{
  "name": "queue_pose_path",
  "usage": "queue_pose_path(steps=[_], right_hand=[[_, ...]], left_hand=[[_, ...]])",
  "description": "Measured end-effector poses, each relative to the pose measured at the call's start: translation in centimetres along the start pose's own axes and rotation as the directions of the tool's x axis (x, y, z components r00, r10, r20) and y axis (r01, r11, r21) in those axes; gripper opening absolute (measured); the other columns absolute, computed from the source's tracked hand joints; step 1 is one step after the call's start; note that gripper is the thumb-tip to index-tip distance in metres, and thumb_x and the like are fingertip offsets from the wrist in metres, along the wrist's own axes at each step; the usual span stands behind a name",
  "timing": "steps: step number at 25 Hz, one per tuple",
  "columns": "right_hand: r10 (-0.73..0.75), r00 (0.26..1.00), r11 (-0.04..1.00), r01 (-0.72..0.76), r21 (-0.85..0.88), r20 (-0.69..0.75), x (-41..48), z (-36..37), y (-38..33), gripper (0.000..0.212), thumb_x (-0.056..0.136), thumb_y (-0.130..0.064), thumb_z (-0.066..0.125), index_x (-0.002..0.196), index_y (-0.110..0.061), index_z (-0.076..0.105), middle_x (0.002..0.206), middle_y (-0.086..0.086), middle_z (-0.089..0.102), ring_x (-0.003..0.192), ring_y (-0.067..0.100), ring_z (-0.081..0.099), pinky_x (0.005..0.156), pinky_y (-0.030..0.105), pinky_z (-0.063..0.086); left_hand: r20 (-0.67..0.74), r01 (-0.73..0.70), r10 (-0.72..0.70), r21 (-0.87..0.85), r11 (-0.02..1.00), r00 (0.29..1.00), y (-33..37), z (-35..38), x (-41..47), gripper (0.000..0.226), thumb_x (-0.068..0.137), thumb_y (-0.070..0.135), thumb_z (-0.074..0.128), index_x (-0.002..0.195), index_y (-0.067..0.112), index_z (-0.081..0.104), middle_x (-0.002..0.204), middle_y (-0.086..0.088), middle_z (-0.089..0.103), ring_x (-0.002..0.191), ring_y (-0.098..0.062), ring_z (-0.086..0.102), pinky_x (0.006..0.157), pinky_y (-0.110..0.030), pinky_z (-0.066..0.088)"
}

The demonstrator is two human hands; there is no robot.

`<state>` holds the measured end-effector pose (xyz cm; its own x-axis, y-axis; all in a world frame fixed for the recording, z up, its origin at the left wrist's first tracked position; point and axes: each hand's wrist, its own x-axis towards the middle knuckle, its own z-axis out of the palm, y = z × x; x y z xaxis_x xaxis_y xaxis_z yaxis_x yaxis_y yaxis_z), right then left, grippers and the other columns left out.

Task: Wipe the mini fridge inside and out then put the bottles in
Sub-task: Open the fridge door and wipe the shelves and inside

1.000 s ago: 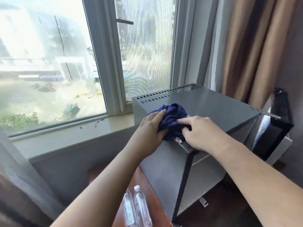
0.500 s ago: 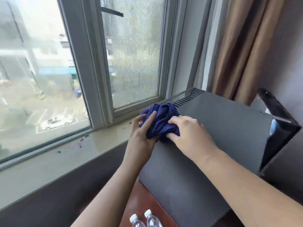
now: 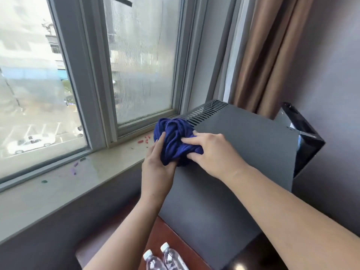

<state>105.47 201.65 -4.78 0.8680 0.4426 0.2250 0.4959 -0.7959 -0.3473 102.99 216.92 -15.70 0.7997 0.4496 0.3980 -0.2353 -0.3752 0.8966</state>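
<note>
Holding one blue cloth [image 3: 175,137], bunched: both hands, close together, one at each side of it.

Left hand [image 3: 155,168]: fingers curled up round the cloth's near left side.

Right hand [image 3: 212,154]: forefinger laid over the cloth's right side, thumb beneath, pinching the fabric.

Cloth: pressed to the top left edge of the mini fridge [image 3: 243,152], directly under the hands.

Mini fridge: dark grey box. The top panel runs from under the right hand away to the right; the left side wall drops below the left wrist.

Vent slots [image 3: 204,112]: one row in the top panel, just beyond the cloth.

Door [image 3: 303,145]: black, standing open, well to the right of the right hand.

Bottles [image 3: 153,262]: two, clear plastic with white caps, side by side below the left forearm, outside the fridge. Only the caps and shoulders show.

Table [image 3: 161,236]: reddish-brown wood, under the bottles and the fridge.

Window sill [image 3: 78,178]: pale stone, left of the left hand, with small red, purple and green bits scattered on it.

Window [image 3: 140,65]: grey frame, beyond the hands and to their left.

Curtain [image 3: 268,55]: brown, beyond the right hand, behind the fridge.
</note>
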Motion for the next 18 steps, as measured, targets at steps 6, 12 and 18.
queue_pose_path(steps=[6, 12, 18], right_hand=[[0.003, 1.0, 0.999, -0.003, 0.034, -0.004, -4.2, -2.4, 3.3, 0.048, 0.085, -0.025, 0.079, 0.126, -0.047, 0.068, 0.147, -0.008, 0.057, 0.133, 0.001, 0.044, 0.101, -0.006, 0.012], [-0.005, 0.999, 0.995, 0.002, 0.102, 0.033, -9.8, -6.2, 7.5, 0.045, 0.083, -0.022, 0.081, 0.123, -0.042, 0.072, 0.143, -0.013, 0.059, 0.134, 0.0, 0.05, 0.11, 0.0, 0.021], [-0.105, 0.994, 0.987, 0.106, 0.122, -0.017, -15.4, -8.0, 11.6, 0.045, 0.083, -0.018, 0.082, 0.123, -0.036, 0.073, 0.141, -0.006, 0.062, 0.132, 0.0, 0.053, 0.115, 0.012, 0.031]], left_hand=[[0.012, -0.005, 0.005, -0.032, 0.999, 1.0, 2.1, 2.6, -4.0, 0.074, 0.082, 0.02, 0.083, 0.147, 0.038, 0.052, 0.129, 0.01, 0.056, 0.115, 0.004, 0.056, 0.098, -0.002, 0.036], [0.006, -0.044, 0.044, -0.036, 0.998, 0.999, 4.9, 6.6, -10.2, 0.071, 0.08, 0.029, 0.086, 0.14, 0.046, 0.052, 0.115, 0.017, 0.05, 0.105, 0.017, 0.055, 0.088, 0.005, 0.034], [0.008, -0.027, 0.027, -0.033, 0.999, 1.0, 8.3, 10.0, -15.9, 0.068, 0.08, 0.031, 0.083, 0.135, 0.053, 0.049, 0.114, 0.025, 0.045, 0.102, 0.013, 0.057, 0.082, 0.005, 0.037]])
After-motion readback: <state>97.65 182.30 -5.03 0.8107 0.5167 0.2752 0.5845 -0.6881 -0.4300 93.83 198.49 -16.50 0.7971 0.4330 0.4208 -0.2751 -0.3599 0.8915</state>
